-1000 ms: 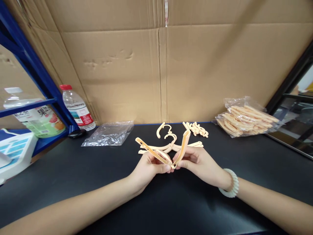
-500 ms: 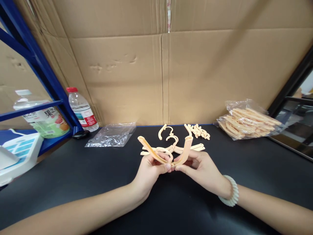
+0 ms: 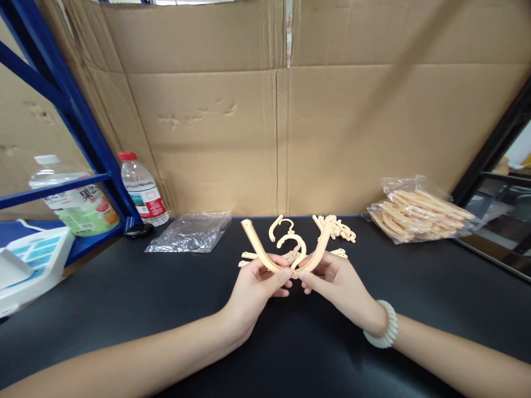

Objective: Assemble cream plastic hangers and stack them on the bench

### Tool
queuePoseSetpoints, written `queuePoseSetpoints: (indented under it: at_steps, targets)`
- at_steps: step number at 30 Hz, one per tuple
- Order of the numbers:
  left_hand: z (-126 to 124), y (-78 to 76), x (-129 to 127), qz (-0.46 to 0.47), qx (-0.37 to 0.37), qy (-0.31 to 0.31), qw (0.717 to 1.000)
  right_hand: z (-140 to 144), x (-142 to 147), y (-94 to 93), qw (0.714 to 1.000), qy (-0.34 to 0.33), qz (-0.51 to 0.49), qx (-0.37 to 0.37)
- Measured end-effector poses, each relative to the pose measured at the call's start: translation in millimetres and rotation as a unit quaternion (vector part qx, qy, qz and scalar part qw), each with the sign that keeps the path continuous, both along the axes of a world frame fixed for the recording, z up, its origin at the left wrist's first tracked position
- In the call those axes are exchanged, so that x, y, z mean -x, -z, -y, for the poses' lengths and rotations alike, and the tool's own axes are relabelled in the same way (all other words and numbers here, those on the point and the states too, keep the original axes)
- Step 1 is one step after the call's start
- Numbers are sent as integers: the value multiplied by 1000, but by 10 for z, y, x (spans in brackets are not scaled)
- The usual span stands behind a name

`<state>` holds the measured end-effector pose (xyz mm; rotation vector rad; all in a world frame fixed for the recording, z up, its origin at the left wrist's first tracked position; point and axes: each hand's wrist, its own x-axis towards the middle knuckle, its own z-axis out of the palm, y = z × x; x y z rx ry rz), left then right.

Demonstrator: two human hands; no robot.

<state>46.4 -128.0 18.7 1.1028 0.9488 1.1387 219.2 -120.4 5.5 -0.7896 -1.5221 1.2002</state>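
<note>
Between my two hands is a cream plastic folding hanger (image 3: 318, 255), its two arms swung up into a V and its hook curving up in the middle. My left hand (image 3: 258, 282) pinches the left arm near the central joint. My right hand (image 3: 337, 284), with a pale coiled band on the wrist, pinches the right arm close to the same joint. Behind them on the black table lie more cream hangers (image 3: 249, 256), partly hidden by my fingers. A loose curved arm piece (image 3: 274, 228) and a loose hook (image 3: 289, 224) lie farther back.
A pile of small cream hooks (image 3: 343, 230) lies at the back. Bagged cream hanger parts (image 3: 421, 213) are at right. An empty clear bag (image 3: 188, 232), a red-capped bottle (image 3: 143, 190) and a blue rack (image 3: 78, 121) stand left; cardboard (image 3: 207, 138) walls the back.
The held hanger has tilted, so its arms stand more upright and its hook now shows above the joint between them. Both hands keep their pinch. The camera view has shifted slightly.
</note>
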Motion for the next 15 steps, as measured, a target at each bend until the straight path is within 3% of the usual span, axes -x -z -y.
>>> queuePoseSetpoints:
  at_steps: [4, 8, 12, 15]
  targets:
    - [-115, -90, 155, 4, -6, -27, 1000, -139, -198, -17, 999, -19, -11, 35]
    - [-367, -204, 427, 16, 10, 16, 1000, -313, -510, -155, 994, -74, 60, 61]
    - [-636, -306, 720, -20, 0, 55, 998, -438, -736, -294, 989, -51, 141, 12]
    - [-774, -358, 899, -109, -57, 104, 987, -481, -816, -330, 976, -25, 215, -35]
